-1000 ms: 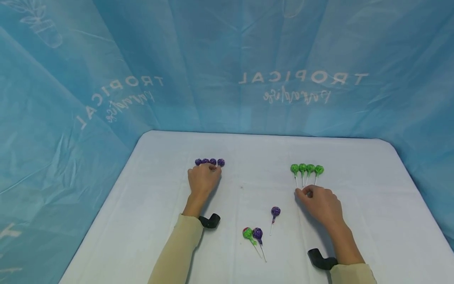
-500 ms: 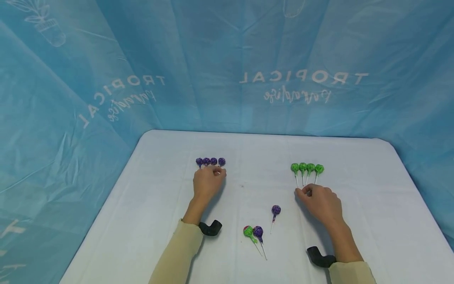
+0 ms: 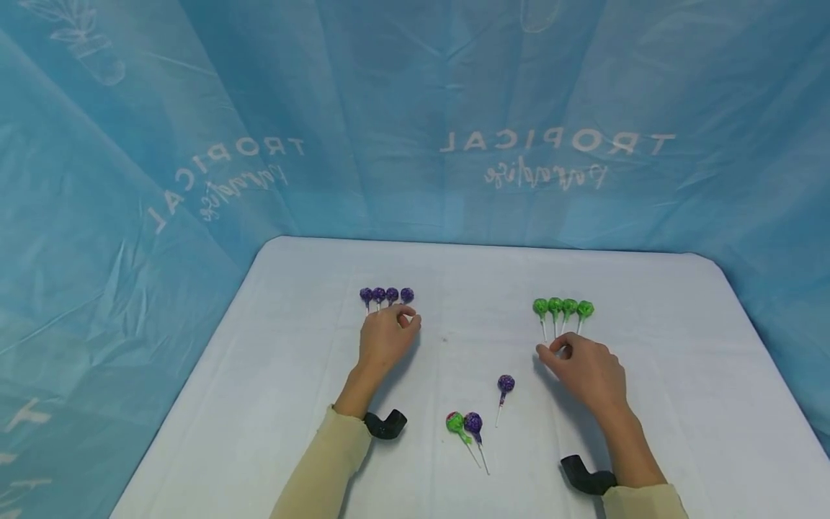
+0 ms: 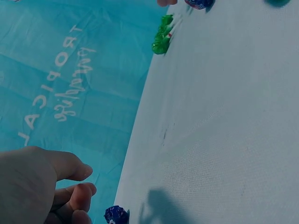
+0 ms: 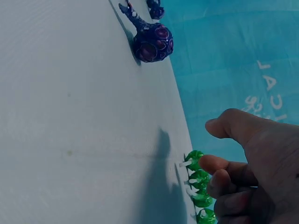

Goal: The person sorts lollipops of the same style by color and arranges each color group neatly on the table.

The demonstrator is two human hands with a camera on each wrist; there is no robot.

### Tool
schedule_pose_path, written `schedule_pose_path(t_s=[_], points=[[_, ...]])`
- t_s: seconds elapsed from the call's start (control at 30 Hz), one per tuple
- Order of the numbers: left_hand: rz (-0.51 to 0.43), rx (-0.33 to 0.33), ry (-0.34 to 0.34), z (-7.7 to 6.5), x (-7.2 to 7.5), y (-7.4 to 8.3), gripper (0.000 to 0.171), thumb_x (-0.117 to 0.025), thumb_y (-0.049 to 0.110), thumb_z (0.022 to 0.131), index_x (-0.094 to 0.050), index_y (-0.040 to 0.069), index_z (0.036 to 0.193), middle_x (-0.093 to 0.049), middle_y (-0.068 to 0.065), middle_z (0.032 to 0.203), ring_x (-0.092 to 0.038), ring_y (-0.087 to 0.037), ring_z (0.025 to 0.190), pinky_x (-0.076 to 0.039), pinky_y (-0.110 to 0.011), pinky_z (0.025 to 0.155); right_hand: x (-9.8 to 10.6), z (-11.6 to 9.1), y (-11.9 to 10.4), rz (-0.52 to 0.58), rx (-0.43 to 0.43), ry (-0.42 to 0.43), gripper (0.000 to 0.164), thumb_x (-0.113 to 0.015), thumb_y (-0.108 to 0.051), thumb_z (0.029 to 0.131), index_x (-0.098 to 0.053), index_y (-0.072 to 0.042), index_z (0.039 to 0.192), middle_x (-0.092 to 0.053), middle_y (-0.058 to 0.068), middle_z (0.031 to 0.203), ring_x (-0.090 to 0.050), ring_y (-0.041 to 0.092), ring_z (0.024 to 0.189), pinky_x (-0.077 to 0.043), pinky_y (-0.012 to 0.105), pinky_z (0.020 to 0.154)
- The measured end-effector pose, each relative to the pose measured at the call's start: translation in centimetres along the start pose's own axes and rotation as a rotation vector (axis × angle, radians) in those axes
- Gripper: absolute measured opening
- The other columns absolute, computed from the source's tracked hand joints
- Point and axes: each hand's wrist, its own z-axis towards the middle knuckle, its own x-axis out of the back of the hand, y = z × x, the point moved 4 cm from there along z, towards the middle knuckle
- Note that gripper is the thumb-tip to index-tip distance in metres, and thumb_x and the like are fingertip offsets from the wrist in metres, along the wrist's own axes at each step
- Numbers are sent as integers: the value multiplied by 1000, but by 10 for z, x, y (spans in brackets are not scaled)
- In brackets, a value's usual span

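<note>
From my remote seat, taking the table's middle as the clock centre, I see 4 purple lollipops (image 3: 379, 294) in a row between 10 and 11 o'clock, heads at the far end. The left hand (image 3: 387, 339) sits just below, fingers loosely bent, thumb and forefinger apart, holding nothing; it hides the stick ends. Near 6 o'clock lie 1 loose green lollipop (image 3: 455, 422) and 1 loose purple lollipop (image 3: 473, 423), with another purple lollipop (image 3: 506, 383) beyond them toward 2 o'clock. At 2 o'clock, 4 green lollipops (image 3: 555, 305) form the other row; the right hand (image 3: 586, 364) hovers below, half curled, a gap at the thumb, also holding nothing. I judge that colour decides each row, and that sticks point toward 6 o'clock for easy reach.

A white cloth (image 3: 292, 317) covers the table, faintly creased; a blue curtain (image 3: 382, 194) with mirrored lettering hangs behind and at both sides.
</note>
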Motion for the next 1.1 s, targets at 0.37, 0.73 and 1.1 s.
schedule_pose_path(t_s=[0.37, 0.73, 1.1], points=[[-10, -86, -51, -6, -10, 7, 16, -67, 26, 88, -73, 12, 92, -55, 8, 64, -43, -10, 49, -39, -29, 52, 0, -9, -10, 7, 79, 27, 32, -69, -42, 85, -65, -10, 89, -50, 0, 68, -45, 16, 55, -35, 32, 45], [-20, -63, -36, -6, -4, 3, 18, -66, 28, 88, -74, 12, 90, -55, 9, 64, -45, -10, 51, -40, -30, 54, -6, -22, -42, 102, 136, -28, 24, -72, -39, 83, -69, -15, 88, -50, -4, 71, -43, 14, 58, -34, 31, 48], [3, -23, -74, -9, -5, -4, 13, -61, 24, 87, -72, 16, 87, -56, 9, 66, -46, -10, 52, -40, -30, 53, -19, -41, -68, 138, 201, -96, 17, -75, -35, 81, -65, -22, 84, -50, -10, 72, -42, 9, 55, -35, 28, 48]])
